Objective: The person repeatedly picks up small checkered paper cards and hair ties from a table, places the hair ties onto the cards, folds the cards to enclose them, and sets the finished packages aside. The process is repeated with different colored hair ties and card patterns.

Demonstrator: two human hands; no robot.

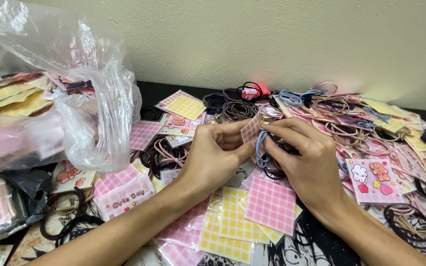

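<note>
While left hand [218, 152] pinches pink card [250, 129], right hand [304, 160] prob. grips blue band [259, 148].

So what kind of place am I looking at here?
Likely a home or small-shop packing table against a plain wall: heaps of loose hair ties, stacks of checked backing cards, and a plastic bag of finished packs. Both hands hold a card and a blue tie.

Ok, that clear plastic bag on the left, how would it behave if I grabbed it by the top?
The clear plastic bag looks thin and crumpled, so it would probably go floppy and stretch rather than hold shape. It seems stuffed with checked cards, so likely heavier than it looks. Its mouth gapes open, so cards might slide out if it tips.
</note>
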